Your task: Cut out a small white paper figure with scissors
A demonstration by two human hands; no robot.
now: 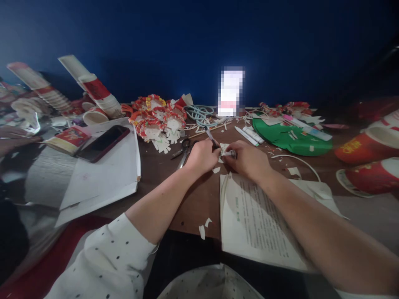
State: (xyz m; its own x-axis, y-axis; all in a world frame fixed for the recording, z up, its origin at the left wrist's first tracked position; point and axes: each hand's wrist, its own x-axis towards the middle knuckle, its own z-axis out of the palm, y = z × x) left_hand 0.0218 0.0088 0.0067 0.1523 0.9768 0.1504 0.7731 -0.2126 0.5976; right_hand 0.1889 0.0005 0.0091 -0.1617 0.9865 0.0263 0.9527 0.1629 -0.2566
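Note:
My left hand (202, 157) is closed, with a slim dark-and-clear pen (211, 135) standing up out of its fingers. Close against it, my right hand (247, 160) pinches a small white piece of paper (229, 153), partly covered by the fingers. Both hands meet low over the brown table (196, 203). Just left of my left hand lie scissors (184, 150) with dark handles. Under my right forearm rests a printed booklet (249, 220). Two white markers (249, 135) lie beyond my right hand.
Red-and-white paper crafts (162, 118) are heaped at the back left, beside a coiled cord (199, 114). A lit screen (231, 91) stands behind. A green sheet (280, 139) and red paper cups (361, 147) are right. A phone (104, 143) lies on white board (102, 174) left.

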